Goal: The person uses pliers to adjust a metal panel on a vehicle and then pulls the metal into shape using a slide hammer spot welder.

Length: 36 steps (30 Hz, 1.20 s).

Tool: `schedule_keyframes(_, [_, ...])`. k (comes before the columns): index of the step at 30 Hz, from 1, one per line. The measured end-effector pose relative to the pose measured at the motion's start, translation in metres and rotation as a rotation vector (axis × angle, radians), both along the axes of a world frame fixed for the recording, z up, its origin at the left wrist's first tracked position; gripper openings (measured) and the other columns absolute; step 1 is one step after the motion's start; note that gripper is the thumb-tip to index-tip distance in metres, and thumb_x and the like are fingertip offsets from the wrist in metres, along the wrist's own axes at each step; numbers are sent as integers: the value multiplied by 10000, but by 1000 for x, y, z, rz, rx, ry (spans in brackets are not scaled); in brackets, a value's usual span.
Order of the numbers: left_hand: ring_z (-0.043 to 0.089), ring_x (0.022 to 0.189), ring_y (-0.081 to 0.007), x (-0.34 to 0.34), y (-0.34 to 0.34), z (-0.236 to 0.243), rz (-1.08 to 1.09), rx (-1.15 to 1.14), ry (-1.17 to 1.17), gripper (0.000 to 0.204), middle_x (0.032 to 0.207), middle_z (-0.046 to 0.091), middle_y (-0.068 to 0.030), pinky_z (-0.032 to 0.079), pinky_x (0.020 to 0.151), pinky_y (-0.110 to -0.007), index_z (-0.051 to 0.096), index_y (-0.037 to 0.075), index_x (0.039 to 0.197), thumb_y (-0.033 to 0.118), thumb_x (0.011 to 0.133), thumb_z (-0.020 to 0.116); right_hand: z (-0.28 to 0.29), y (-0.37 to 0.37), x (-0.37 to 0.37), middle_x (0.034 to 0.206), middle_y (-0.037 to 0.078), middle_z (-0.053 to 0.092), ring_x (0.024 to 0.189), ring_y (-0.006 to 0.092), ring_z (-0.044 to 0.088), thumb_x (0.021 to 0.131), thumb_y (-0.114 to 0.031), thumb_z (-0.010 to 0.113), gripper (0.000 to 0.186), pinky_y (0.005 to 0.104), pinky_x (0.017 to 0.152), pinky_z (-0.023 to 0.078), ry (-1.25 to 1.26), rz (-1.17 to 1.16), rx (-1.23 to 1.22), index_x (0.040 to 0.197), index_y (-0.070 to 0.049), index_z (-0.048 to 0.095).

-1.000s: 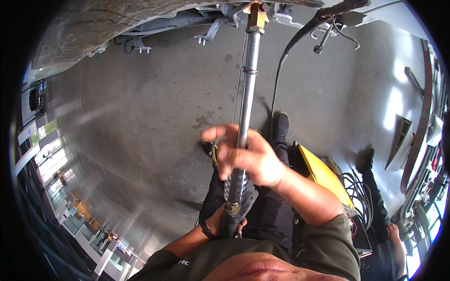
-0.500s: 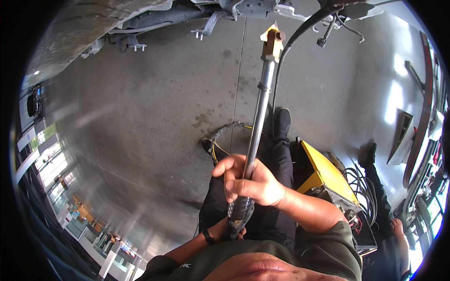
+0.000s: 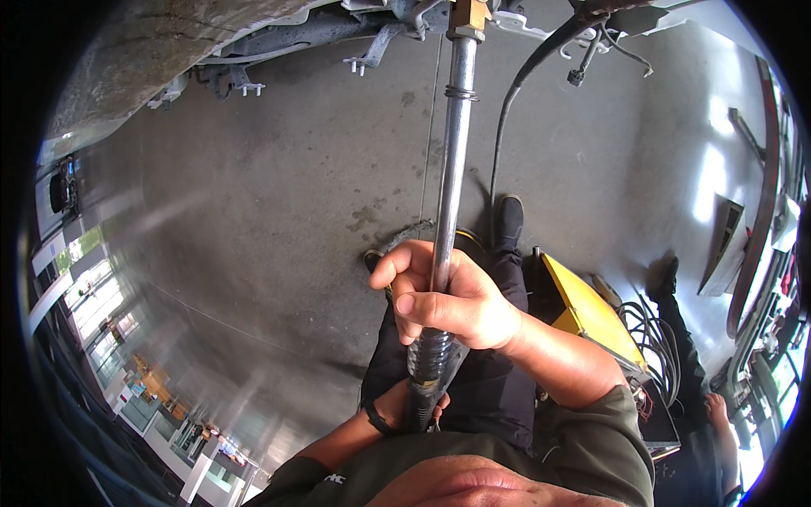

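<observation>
A long tool with a shiny metal rod [image 3: 456, 160] reaches away from my body. At its far end is a brass head [image 3: 467, 21], cut off by the upper edge of the view. The near end is a black ribbed, taped handle [image 3: 429, 367]. My right hand [image 3: 463, 302] is closed loosely around the rod just above the handle, its index finger partly stretched out. Lower down, close to my body, my left hand [image 3: 395, 406] wraps the black handle; most of its fingers are hidden behind it. Beyond the tool is the vehicle's metal frame [image 3: 312, 46].
A vehicle body [image 3: 152, 68] overhangs the upper left. A dark cable [image 3: 549, 51] and a dangling connector [image 3: 576, 78] hang at upper right. Right of my legs stands a yellow machine [image 3: 596, 325] with coiled black cables [image 3: 667, 363]. Another person's hand [image 3: 716, 410] shows at lower right.
The tool has shifted farther up and slightly left, so its brass head now overlaps the vehicle frame's edge in view. My right hand has risen with it, still around the rod.
</observation>
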<state>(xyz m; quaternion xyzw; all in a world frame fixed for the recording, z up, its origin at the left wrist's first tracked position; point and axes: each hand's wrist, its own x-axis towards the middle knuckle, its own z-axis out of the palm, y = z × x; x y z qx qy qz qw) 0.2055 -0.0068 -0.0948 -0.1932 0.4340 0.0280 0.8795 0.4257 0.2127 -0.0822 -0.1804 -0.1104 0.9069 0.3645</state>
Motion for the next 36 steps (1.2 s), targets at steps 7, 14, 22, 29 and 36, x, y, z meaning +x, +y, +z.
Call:
schedule_keyframes(7, [722,690,-213,4,9,6,151,-80,-38,424,828,714,-129,606,652,-312,658,101,1047,506,1065,535,5,28,3,799,88,681,707,205,690,889,-124,690,711,301,723,554,-70,-83,17,1509,115,436])
schedule_keyframes(14, [700,678,-209,4,-4,-10,53,45,-79,364,817,689,-105,587,636,-321,632,101,1012,450,1073,550,5,67,17,735,86,641,682,202,684,1013,-144,601,600,323,694,552,-75,-158,105,1525,97,401])
schedule_keyframes(22, [696,670,-192,-2,-33,5,79,-402,54,342,824,698,-83,599,630,-325,635,104,1019,437,1075,584,-3,-41,3,813,22,643,745,139,685,939,-57,680,521,292,752,569,-50,3,-107,1429,53,538])
schedule_keyframes(29, [688,645,-194,24,9,8,39,-59,104,296,835,700,-101,598,610,-313,646,55,1016,347,1058,621,-2,-8,22,898,30,662,807,125,691,949,-60,634,470,290,792,557,-39,31,-20,1396,32,525])
schedule_keyframes(36, [696,680,-186,16,-10,-5,26,12,-51,285,861,702,-98,603,646,-316,622,64,1068,348,1045,643,1,-3,20,915,28,664,810,131,692,978,-81,656,454,285,784,555,-20,23,-6,1401,21,526])
